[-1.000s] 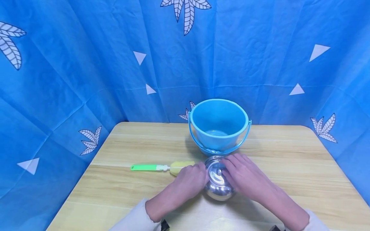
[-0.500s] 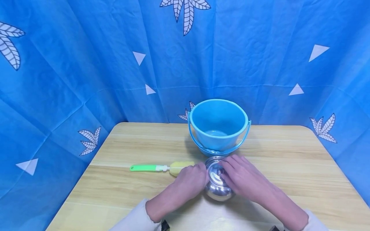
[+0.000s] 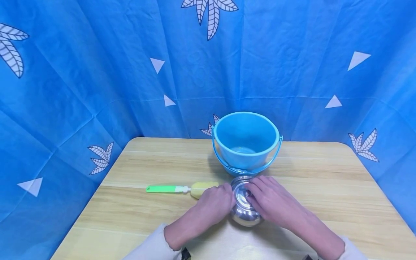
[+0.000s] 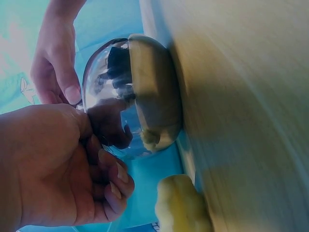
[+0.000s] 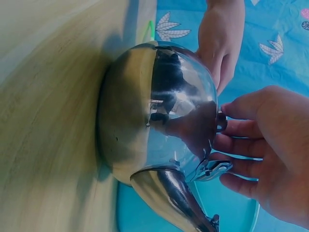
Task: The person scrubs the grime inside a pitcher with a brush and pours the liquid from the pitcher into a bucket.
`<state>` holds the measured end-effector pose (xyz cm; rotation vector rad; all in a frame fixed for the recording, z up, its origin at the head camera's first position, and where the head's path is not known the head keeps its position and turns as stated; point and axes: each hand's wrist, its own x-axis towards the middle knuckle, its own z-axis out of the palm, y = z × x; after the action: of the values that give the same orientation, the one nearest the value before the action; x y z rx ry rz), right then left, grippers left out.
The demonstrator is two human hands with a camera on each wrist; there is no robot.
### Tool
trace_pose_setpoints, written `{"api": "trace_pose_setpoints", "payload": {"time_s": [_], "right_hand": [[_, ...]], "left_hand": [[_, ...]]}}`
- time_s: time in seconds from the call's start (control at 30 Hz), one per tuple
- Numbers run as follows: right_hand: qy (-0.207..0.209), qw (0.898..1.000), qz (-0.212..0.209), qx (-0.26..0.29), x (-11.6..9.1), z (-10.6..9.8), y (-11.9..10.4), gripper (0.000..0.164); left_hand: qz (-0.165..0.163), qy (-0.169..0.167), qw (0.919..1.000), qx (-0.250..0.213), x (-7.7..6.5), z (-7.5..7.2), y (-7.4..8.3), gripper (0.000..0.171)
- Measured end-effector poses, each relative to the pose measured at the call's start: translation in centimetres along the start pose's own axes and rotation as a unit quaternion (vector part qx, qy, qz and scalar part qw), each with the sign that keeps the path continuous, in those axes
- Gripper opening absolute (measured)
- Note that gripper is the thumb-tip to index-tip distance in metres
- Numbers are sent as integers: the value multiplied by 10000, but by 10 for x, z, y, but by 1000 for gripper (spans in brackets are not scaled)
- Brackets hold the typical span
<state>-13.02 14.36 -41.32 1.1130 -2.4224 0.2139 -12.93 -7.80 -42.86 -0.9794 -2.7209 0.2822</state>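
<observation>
A shiny, round stainless steel teapot point(image 3: 246, 216) stands upright on the table between both hands, with its lid point(image 3: 240, 196) on top. In the right wrist view its spout point(image 5: 166, 198) juts out at the bottom. My left hand point(image 3: 216, 202) is at the pot's left upper side, fingers curled against it; what they grip is hidden from every view. With thumb and finger, my right hand point(image 3: 271, 198) pinches the small lid knob point(image 5: 221, 122). Its lower fingers lie beside a metal bracket point(image 5: 212, 170) on the pot's shoulder.
Just behind the teapot is a light blue bucket point(image 3: 243, 159), its handle hanging down in front. Left of the pot lies a brush with a green handle point(image 3: 161, 189) and yellow sponge head point(image 3: 199, 189), partly covered by the left hand. Blue curtains point(image 3: 286, 72) surround the wooden table point(image 3: 325, 180).
The right hand's fingers have shifted very slightly over the lid. The left hand, teapot, brush and bucket look unchanged.
</observation>
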Motion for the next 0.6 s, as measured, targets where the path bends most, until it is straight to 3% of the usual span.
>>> {"api": "trace_pose_setpoints", "payload": {"time_s": [0.27, 0.5, 0.6], "right_hand": [[48, 10000, -40, 15, 0, 2, 0, 28], [-224, 9997, 127, 41, 1, 0, -3, 28], [-273, 9996, 113, -8, 1, 0, -3, 28]], "left_hand": [[117, 84, 9995, 268, 0, 0, 1, 32], [-161, 54, 9998, -57, 0, 0, 2, 33], [-114, 48, 9999, 4, 0, 0, 1, 33]]}}
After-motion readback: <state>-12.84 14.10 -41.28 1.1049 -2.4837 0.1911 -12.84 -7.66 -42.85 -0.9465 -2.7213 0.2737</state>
